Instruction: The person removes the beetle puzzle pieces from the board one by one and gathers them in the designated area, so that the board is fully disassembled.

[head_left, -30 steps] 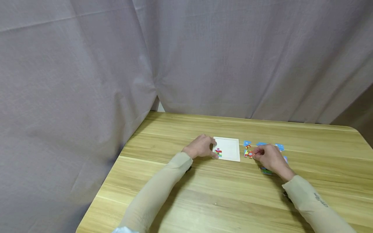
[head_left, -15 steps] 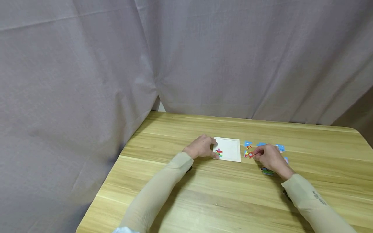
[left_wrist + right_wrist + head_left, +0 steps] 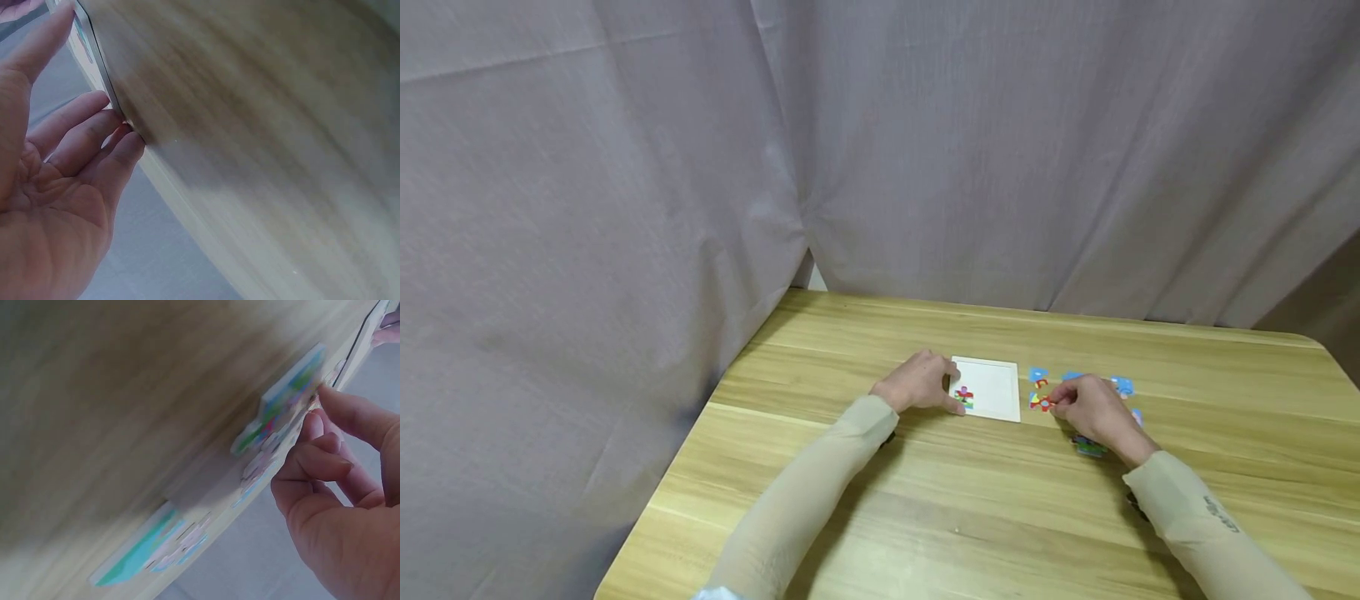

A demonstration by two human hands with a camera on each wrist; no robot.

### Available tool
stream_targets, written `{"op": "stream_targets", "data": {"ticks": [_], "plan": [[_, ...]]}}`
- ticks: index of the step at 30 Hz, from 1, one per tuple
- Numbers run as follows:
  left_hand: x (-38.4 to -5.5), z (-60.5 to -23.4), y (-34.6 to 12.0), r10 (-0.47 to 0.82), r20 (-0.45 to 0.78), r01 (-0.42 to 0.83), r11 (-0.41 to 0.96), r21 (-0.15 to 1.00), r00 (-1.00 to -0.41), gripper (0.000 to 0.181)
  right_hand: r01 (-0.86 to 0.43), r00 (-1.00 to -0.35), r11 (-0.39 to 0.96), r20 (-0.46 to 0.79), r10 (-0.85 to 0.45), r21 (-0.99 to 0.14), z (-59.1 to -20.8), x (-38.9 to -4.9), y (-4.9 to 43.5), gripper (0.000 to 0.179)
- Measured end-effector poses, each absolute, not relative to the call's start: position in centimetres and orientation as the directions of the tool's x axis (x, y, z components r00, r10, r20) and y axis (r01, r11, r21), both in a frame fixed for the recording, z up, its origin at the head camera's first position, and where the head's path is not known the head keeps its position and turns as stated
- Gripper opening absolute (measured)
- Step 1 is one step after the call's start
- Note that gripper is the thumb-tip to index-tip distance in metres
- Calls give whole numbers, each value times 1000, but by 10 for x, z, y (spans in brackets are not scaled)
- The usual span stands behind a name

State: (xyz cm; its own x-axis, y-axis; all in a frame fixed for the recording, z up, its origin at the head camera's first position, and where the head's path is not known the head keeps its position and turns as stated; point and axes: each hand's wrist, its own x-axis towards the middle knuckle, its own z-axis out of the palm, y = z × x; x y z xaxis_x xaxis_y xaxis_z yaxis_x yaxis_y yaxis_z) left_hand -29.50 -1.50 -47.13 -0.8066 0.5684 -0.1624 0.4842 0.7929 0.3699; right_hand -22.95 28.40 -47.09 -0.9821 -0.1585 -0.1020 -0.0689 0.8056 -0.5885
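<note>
A square white puzzle tray (image 3: 997,390) lies on the table, with one colourful puzzle piece (image 3: 964,397) in its near left corner. My left hand (image 3: 919,382) rests at the tray's left side, thumb by the near corner and fingertips along the edge. In the left wrist view that hand's fingers (image 3: 84,128) are loosely bent against the tray's side. To the right of the tray, my right hand (image 3: 1093,407) pinches a red and yellow puzzle piece (image 3: 1041,402) at its right side, between thumb and forefinger. The right wrist view partly hides this pinch behind the fingers.
Blue puzzle pieces (image 3: 1122,385) lie beyond the right hand, and a smaller blue and red piece (image 3: 1038,375) sits just behind the pinched one. A green piece (image 3: 1088,446) lies under the right wrist. Grey curtains (image 3: 925,167) hang along the wooden table's (image 3: 970,517) back and left.
</note>
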Motion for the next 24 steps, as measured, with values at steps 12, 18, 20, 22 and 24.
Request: {"op": "stream_targets", "data": {"ticks": [12,18,20,22,24], "plan": [[-294,-469,-15,570,-171,488,796,357,-804,68,-159,-971,762,-38,-234,-628,-468,-229,244,27],[-297,-471,-15,577,-166,503,794,342,-799,68,-205,-965,749,4,-261,-629,-473,-233,221,23],[-297,-471,-15,582,-163,511,792,333,-797,68,-221,-961,746,9,-278,-628,-473,-234,215,21],[-297,-470,-15,585,-160,517,792,324,-795,68,-235,-956,745,8,-295,-625,-475,-236,209,21],[-297,-470,-15,586,-159,520,792,321,-794,67,-244,-952,744,6,-307,-622,-477,-238,203,21]]}}
